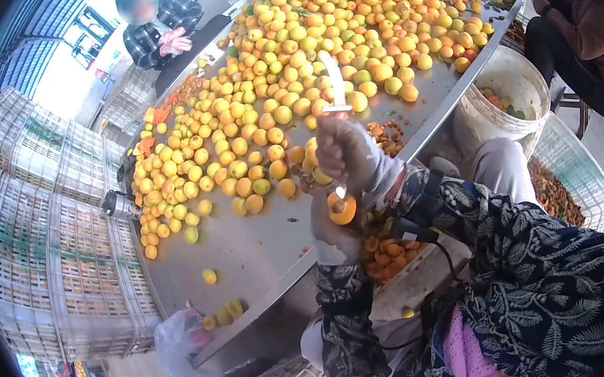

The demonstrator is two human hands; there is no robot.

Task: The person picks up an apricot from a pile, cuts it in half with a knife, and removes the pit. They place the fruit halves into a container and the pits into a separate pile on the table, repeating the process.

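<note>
My right hand (348,148) is closed in a fist around a knife-like tool (334,81). Its pale, curved end points up past a white crosspiece, and a shiny tip shows below the fist by an orange apricot (342,211). That apricot sits in my left hand (329,232), closed and partly hidden behind the fruit and my right hand. Beneath my hands, a crate (399,278) of halved apricots (387,257) stands at the table edge. Small brown pits (390,135) lie on the metal table (238,250) beside my right hand.
A large heap of apricots (284,53) covers much of the table. At the right stands a white bucket (515,95), near a crate of brown pits (553,193). Stacked crates (27,247) line the left. One person (160,35) stands across the table; another (595,35) sits at right.
</note>
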